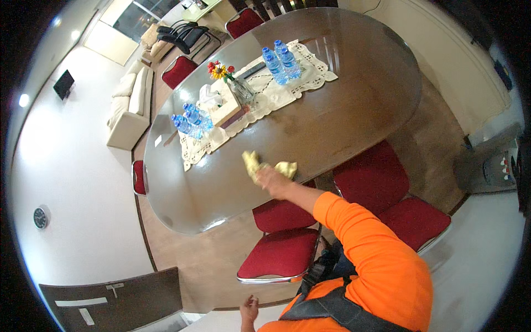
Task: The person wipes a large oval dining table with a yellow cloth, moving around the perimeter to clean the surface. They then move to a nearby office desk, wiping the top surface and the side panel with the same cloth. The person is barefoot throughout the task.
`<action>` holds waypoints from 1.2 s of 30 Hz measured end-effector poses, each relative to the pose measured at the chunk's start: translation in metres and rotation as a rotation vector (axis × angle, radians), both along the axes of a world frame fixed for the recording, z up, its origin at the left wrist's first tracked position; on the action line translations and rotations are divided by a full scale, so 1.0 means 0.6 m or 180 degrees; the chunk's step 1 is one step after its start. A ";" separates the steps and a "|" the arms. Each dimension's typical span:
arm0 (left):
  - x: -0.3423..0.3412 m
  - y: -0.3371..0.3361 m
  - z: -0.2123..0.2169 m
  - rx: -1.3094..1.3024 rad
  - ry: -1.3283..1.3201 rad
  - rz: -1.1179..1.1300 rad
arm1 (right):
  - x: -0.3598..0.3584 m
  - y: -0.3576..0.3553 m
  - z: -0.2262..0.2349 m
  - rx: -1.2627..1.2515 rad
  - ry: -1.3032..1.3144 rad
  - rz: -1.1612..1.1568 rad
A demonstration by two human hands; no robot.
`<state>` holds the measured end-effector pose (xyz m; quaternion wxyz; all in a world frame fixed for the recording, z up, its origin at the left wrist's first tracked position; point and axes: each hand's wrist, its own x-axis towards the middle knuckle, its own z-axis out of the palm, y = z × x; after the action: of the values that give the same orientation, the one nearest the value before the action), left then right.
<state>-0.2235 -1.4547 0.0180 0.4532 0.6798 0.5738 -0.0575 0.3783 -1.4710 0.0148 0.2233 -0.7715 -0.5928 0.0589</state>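
Right hand (271, 180) is pressed onto a crumpled yellow cloth (254, 163), which is held against the near edge of the table (332, 127); the cloth bulges out on both sides of the fingers. Left hand (249, 308) is seen low by the body, fingers loosely spread, holding nothing. The table is a long oval of dark, glossy wood. Along its middle a white lace runner (276, 94) is laid, with clear plastic bottles (191, 122). Red padded chairs (282, 252) are tucked below.
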 end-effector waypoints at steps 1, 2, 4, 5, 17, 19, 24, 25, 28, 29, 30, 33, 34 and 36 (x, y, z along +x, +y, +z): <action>0.008 0.015 -0.001 0.0065 0.0046 -0.0013 | -0.005 -0.004 -0.039 0.0692 -0.0601 0.0532; 0.020 0.020 0.001 0.0124 0.0094 0.0047 | 0.007 -0.004 -0.051 0.0632 -0.0616 0.0660; 0.069 0.020 0.038 -0.0021 0.0234 0.0473 | 0.051 -0.012 -0.071 0.0491 -0.0665 0.0902; 0.024 0.004 0.046 -0.0019 0.0216 0.0805 | 0.063 0.001 -0.032 -0.0053 -0.0457 0.0433; -0.163 -0.220 0.090 -0.0380 0.1123 0.1442 | 0.448 -0.460 -0.019 -0.0684 -0.1183 -0.4206; -0.179 -0.223 0.067 -0.0102 0.0957 0.1487 | 0.417 -0.429 -0.012 -0.0935 -0.0773 -0.4235; -0.085 -0.076 0.018 0.1278 0.0205 0.1337 | 0.229 -0.283 -0.079 0.0420 0.0011 -0.3151; -0.032 -0.040 0.042 0.1449 0.0037 0.1211 | 0.160 -0.239 -0.068 0.0473 0.0168 -0.2845; 0.085 0.073 0.054 0.2018 -0.0400 0.0634 | -0.019 -0.155 -0.080 0.0887 0.0069 -0.1617; 0.133 0.091 0.055 0.1958 -0.0579 0.0565 | -0.080 -0.150 -0.068 0.1096 0.0432 -0.1077; 0.195 0.106 0.064 0.1891 -0.0800 0.0474 | -0.129 -0.149 -0.088 0.0965 0.0770 -0.0736; 0.337 0.088 0.112 0.1133 -0.1162 0.0002 | -0.255 -0.168 -0.059 0.0158 0.2817 -0.0720; 0.342 0.087 0.104 0.1039 -0.1268 -0.0117 | -0.266 -0.179 0.064 -0.0839 0.4577 -0.1103; 0.408 0.057 0.092 0.0559 -0.1654 -0.0539 | -0.305 -0.218 0.023 0.0869 0.5756 -0.1454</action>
<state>0.0212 -1.4206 0.0729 0.5180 0.7539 0.3824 0.1309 0.1955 -1.6017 0.0286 0.6932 -0.4979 -0.0308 0.5202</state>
